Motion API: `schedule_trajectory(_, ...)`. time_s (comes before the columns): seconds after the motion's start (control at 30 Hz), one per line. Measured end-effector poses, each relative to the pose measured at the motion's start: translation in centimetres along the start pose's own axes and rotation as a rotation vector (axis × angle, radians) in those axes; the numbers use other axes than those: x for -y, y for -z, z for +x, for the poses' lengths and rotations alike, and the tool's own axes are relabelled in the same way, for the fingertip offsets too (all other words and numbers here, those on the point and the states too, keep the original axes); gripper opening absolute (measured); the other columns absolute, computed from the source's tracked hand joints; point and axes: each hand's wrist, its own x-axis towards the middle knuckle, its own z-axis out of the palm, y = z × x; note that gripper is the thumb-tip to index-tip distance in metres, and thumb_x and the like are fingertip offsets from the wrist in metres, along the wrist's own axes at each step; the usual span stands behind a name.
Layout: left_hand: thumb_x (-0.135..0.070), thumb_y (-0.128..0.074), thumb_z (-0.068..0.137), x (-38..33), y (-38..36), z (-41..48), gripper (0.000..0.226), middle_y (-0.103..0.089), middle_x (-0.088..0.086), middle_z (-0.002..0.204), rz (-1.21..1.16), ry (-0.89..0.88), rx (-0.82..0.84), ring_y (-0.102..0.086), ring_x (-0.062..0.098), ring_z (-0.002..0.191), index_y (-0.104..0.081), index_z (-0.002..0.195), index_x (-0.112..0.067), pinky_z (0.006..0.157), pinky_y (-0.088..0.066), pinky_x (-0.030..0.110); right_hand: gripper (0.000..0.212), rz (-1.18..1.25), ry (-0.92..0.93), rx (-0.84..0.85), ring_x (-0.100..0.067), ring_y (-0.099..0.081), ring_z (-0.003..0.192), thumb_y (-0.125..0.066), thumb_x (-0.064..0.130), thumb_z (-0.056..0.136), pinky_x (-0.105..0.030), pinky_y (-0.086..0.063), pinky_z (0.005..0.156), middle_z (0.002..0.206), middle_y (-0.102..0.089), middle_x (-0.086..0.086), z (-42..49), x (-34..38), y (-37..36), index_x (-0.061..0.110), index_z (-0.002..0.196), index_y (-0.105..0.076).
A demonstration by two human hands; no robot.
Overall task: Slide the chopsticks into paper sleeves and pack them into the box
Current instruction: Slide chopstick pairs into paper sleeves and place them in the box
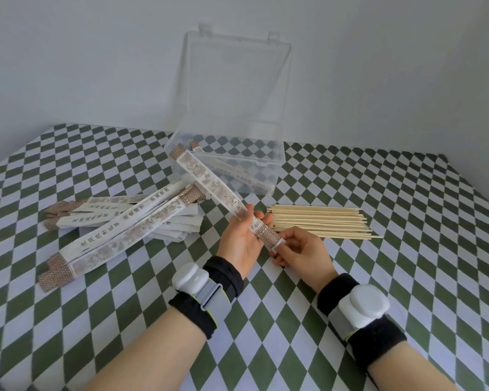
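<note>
Both forearms reach in from the near edge, each wrist wearing a black band with a white device, left (194, 280) and right (362, 306). The left hand (242, 241) is raised a little above the worktop (393, 277), palm turned inward, fingers curled round the lower part of one paper sleeve (206, 176). The sleeve is long, white with brown print and a brown patterned band at each end; it slants up and away to the left, its far end in front of the box's left corner. Whether chopsticks are inside it cannot be told. The right hand (302, 253) sits just right of the left, thumb and forefinger pinching the sleeve's near end, the other fingers loosely bent. The clear plastic box (268, 170) stands at the back of the checked worktop, lid (237, 86) upright against the wall, sleeved pairs (237, 173) lying inside. Bare chopsticks (322, 222) lie in a flat pile just beyond the right hand. Empty sleeves (119, 224) lie heaped at left.
</note>
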Motion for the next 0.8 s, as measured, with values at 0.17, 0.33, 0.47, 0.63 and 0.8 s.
schedule_trajectory(0.17,-0.011,-0.038,0.097,0.2,0.6,0.1,0.012,-0.051,0.002,0.079,0.108,0.039,0.028,-0.056,0.017,0.082,-0.047,0.089,-0.012,0.087,-0.047,0.038,0.009,-0.017,0.026,0.017,-0.013,-0.065,0.059,-0.06,0.007,0.086,-0.024,-0.055,0.06,0.075,-0.07,-0.005,0.3,0.1,-0.4,0.015,0.084,-0.061)
schedule_trajectory(0.33,-0.014,-0.036,0.098,-1.6,1.5,-0.2,0.022,-0.046,0.003,0.074,0.039,-0.024,0.03,-0.053,0.016,0.072,-0.043,0.077,-0.012,0.075,-0.048,0.033,0.009,-0.278,0.133,-0.122,-0.011,-0.062,0.068,-0.058,0.009,0.088,-0.016,-0.05,0.064,0.079,-0.065,0.004,0.5,0.5,0.1,0.018,0.086,-0.058)
schedule_trajectory(0.47,-0.016,-0.036,0.098,-2.2,1.9,-0.2,0.025,-0.047,0.002,0.071,0.015,-0.041,0.015,-0.053,0.015,0.068,-0.042,0.074,-0.011,0.064,-0.053,0.029,0.014,-0.897,0.22,-0.199,-0.013,-0.055,0.088,-0.055,0.015,0.089,-0.023,-0.047,0.075,0.096,-0.06,0.005,1.5,0.7,4.1,0.018,0.1,-0.062)
schedule_trajectory(0.63,-0.013,-0.035,0.099,-1.9,2.1,0.2,0.025,-0.046,0.003,0.07,-0.014,-0.07,-0.005,-0.05,0.016,0.068,-0.042,0.075,-0.011,0.074,-0.046,0.031,0.019,-1.11,0.163,-0.045,-0.018,-0.052,0.095,-0.047,0.015,0.092,-0.029,-0.044,0.087,0.103,-0.06,0.001,1.7,0.6,5.2,0.016,0.101,-0.064)
schedule_trajectory(0.8,-0.01,-0.034,0.098,-1.3,1.8,0.6,0.026,-0.043,0.003,0.071,-0.003,-0.088,-0.006,-0.047,0.016,0.069,-0.041,0.074,-0.011,0.077,-0.043,0.031,0.02,-1.128,0.175,-0.075,-0.019,-0.049,0.101,-0.049,0.014,0.091,-0.031,-0.043,0.09,0.108,-0.056,0.0,1.9,1.1,5.7,0.017,0.106,-0.062)
